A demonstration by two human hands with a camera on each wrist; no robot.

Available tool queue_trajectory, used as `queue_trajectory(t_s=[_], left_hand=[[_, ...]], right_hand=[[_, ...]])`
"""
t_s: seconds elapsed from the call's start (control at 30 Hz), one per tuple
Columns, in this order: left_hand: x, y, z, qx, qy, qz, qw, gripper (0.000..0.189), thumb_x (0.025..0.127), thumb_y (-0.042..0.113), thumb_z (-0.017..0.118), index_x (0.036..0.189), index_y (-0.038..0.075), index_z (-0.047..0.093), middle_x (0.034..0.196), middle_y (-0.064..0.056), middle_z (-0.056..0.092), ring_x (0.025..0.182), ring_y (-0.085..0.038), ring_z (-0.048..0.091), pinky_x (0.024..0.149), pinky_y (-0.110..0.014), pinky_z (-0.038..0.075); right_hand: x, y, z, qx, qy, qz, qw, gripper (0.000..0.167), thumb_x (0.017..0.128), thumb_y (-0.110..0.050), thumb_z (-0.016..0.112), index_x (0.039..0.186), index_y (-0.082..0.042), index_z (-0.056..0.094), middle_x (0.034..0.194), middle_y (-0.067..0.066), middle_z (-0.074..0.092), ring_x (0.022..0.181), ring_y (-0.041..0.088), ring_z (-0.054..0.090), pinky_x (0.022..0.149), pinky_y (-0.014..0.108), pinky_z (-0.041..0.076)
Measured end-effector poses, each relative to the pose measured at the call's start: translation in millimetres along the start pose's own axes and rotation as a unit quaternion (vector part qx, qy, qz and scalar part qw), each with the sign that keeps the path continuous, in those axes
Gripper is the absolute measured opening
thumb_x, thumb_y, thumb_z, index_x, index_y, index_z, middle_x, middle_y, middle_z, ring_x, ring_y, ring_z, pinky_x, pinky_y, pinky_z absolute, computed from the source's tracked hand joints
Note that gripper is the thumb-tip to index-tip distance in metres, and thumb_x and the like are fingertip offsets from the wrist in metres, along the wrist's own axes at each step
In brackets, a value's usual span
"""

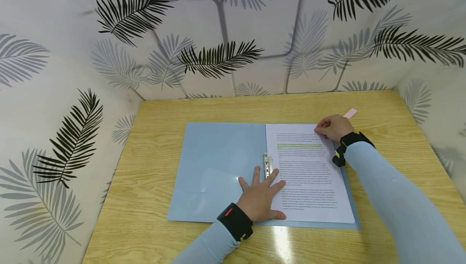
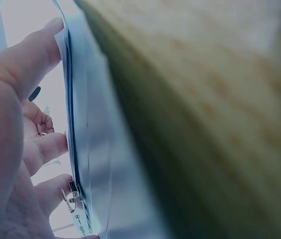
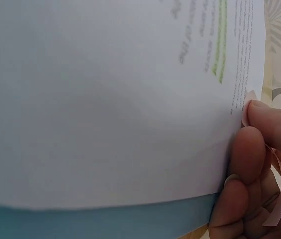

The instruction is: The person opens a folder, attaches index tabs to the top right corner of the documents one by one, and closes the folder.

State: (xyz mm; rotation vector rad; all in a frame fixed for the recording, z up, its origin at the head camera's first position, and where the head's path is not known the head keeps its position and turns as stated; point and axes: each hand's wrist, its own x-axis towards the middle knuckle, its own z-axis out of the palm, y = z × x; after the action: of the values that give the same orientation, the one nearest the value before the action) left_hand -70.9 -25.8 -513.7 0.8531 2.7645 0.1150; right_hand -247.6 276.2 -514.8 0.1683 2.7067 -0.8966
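Note:
A light blue folder lies spread flat, with printed pages on its right half and a metal clip by the fold. My left hand rests with fingers spread across the fold and the pages' lower left; its fingertips touch the paper in the left wrist view. At the pages' upper right edge, my right hand pinches a pink paper strip between thumb and finger. The right wrist view shows one end of the strip curling down behind the fingers, the other against the page.
Under the folder is a wood-grain table, its back edge against a wall covering with leaf prints. A green-yellow highlight crosses lines near the top of the page. Both wrists wear black straps.

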Motion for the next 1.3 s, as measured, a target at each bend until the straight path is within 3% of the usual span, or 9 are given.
queue_trajectory(t_s=[0.77,1.03,1.3], left_hand=[[1.0,-0.5,3.2,-0.007,0.002,0.001,1.0,0.096,0.066,0.077,0.065,0.148,0.036,0.037,0.16,0.003,0.015,0.14,-0.049,0.015,0.081,-0.081,0.028],[1.9,-1.3,6.1,-0.008,0.006,0.0,1.0,0.096,0.065,0.077,0.065,0.148,0.036,0.037,0.16,0.003,0.015,0.14,-0.05,0.015,0.081,-0.082,0.028],[1.9,-1.5,6.3,-0.005,0.008,0.001,1.0,0.096,0.065,0.077,0.064,0.148,0.036,0.037,0.16,0.003,0.015,0.14,-0.05,0.015,0.081,-0.081,0.028]], right_hand=[[1.8,-1.3,3.4,-0.012,0.01,0.012,0.9998,0.03,0.087,-0.034,0.072,0.096,-0.006,0.065,0.082,0.01,0.062,0.075,0.027,0.055,0.06,0.032,0.042],[1.5,1.6,0.7,-0.01,-0.011,-0.01,0.9998,0.029,0.087,-0.031,0.072,0.102,-0.006,0.067,0.091,0.013,0.062,0.08,0.028,0.055,0.065,0.033,0.042],[4.7,1.8,0.6,0.004,-0.018,-0.005,0.9998,0.026,0.088,-0.026,0.071,0.104,-0.006,0.068,0.094,0.014,0.062,0.083,0.029,0.054,0.068,0.034,0.042]])
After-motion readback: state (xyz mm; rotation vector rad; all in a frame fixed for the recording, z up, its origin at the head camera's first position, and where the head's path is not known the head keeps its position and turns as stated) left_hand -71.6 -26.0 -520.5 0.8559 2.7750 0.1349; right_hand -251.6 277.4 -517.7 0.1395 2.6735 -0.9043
